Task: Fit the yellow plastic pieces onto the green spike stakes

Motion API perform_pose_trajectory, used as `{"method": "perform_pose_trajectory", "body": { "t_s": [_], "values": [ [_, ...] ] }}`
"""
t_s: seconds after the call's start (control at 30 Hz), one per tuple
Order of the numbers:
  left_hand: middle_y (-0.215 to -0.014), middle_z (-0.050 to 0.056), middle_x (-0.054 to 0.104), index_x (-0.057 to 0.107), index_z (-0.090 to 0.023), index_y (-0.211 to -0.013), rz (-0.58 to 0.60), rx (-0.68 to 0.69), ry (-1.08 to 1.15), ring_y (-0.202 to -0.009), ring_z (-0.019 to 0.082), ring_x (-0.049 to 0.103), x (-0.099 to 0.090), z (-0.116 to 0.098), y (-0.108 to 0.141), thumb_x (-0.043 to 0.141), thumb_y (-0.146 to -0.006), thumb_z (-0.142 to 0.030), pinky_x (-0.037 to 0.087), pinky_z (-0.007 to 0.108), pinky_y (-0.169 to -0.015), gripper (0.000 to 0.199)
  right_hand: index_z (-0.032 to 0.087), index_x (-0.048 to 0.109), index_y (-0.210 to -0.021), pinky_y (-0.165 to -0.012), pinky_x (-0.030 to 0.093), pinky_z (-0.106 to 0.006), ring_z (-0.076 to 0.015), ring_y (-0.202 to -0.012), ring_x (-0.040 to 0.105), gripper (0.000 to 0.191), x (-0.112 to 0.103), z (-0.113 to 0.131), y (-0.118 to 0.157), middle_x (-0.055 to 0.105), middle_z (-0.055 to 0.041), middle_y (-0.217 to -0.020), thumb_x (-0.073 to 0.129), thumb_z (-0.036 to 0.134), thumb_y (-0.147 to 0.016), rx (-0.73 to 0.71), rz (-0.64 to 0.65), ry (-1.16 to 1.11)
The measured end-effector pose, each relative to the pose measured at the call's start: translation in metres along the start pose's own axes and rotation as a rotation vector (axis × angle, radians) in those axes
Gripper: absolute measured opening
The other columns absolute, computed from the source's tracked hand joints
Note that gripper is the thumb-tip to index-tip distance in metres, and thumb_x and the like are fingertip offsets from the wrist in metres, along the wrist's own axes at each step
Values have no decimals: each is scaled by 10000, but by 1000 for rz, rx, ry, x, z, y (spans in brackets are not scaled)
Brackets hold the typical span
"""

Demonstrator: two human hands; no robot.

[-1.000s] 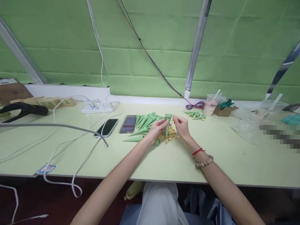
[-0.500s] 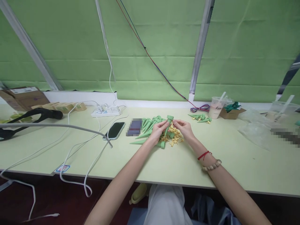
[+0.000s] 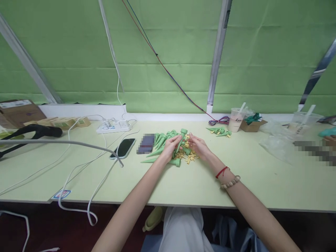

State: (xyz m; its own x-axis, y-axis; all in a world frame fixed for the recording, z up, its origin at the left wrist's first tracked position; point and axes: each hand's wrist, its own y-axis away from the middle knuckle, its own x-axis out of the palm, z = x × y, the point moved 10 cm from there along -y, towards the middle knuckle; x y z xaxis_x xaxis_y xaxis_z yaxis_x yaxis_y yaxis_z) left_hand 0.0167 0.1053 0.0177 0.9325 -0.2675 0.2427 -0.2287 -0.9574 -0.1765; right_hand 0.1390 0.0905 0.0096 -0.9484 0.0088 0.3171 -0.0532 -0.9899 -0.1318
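Observation:
My left hand (image 3: 170, 148) is closed round a green plastic spike (image 3: 183, 134), its wide capped end up and its point slanting down. Just to the right, my right hand (image 3: 201, 147) is closed, thumb and fingers bent together close to the spike; what they hold, if anything, is too small to make out. Below both hands lies a pile of small yellow plastic pieces (image 3: 190, 157). More green spikes (image 3: 160, 140) are heaped behind and left of my left hand, and one long spike (image 3: 149, 161) lies in front, partly covered by my wrist.
At the back right lie several green spikes with yellow pieces (image 3: 219, 131), near a drink cup (image 3: 236, 120), a small cardboard box (image 3: 252, 126) and a clear plastic bag (image 3: 278, 147). Left are a phone (image 3: 126, 148), a power strip (image 3: 114, 126) and loose white cables (image 3: 90, 206).
My right hand has drawn slightly away from the spike's top. The spike in my left hand now leans more. The whole view has shifted a little.

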Motion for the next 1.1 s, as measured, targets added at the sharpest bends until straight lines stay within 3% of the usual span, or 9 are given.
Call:
{"method": "perform_pose_trajectory", "body": {
  "t_s": [0.13, 0.3, 0.43, 0.7, 0.77, 0.93, 1.1],
  "values": [
    [-883, 56, 638, 688, -143, -866, -20, -2, -15, -685, 98, 549, -4, -1, 0, 728, -589, -373, 440, 175, -464, 363, 178, 614, -689, -633, 465, -225, -100, -632, 563, 256, 10, -5, 3, 621, -9, -697, 746, 370, -583, 99, 142, -136],
    [-870, 64, 652, 691, -147, -914, -30, 7, -45, -668, 105, 545, -5, -4, 0, 729, -581, -387, 438, 180, -451, 413, 170, 612, -633, -582, 448, -225, -81, -538, 512, 320, 3, -4, -3, 590, 16, -613, 789, 390, -481, 56, 69, -124],
    [-892, 78, 656, 693, -149, -915, -17, 19, -56, -793, 161, 592, -4, -5, -2, 722, -579, -417, 387, 153, -392, 431, 168, 612, -617, -617, 450, -240, -89, -558, 521, 352, -2, 3, -6, 590, 16, -604, 765, 450, -474, -48, 4, -20],
    [-732, 58, 653, 696, -128, -864, -59, -2, -82, -673, 144, 600, -8, 1, -5, 706, -593, -431, 280, 156, -299, 406, 176, 605, -613, -720, 474, -293, -148, -727, 585, 200, -8, 34, 4, 628, -35, -751, 693, 353, -586, -398, -112, 294],
    [-735, 54, 652, 694, -129, -864, -59, 3, -74, -640, 132, 594, -8, 1, -6, 708, -594, -425, 285, 157, -299, 401, 173, 607, -627, -726, 480, -288, -154, -767, 595, 195, -5, 31, 4, 632, -42, -798, 698, 339, -580, -370, -93, 289],
    [-753, 48, 657, 683, -135, -868, -109, -4, -21, -605, 114, 591, -14, 0, -7, 725, -583, -383, 306, 153, -316, 380, 185, 616, -910, -674, 501, -280, -136, -684, 626, 372, 2, 12, 1, 662, -27, -766, 693, 397, -615, -124, -37, 156],
    [-724, 38, 644, 680, -126, -931, -89, 5, -90, -432, 53, 470, -12, 0, -5, 718, -581, -420, 317, 181, -327, 458, 171, 654, -848, -721, 511, -297, -149, -677, 646, 339, -1, 12, 0, 681, -27, -694, 732, 370, -584, -115, -15, 100]
  ]
}}
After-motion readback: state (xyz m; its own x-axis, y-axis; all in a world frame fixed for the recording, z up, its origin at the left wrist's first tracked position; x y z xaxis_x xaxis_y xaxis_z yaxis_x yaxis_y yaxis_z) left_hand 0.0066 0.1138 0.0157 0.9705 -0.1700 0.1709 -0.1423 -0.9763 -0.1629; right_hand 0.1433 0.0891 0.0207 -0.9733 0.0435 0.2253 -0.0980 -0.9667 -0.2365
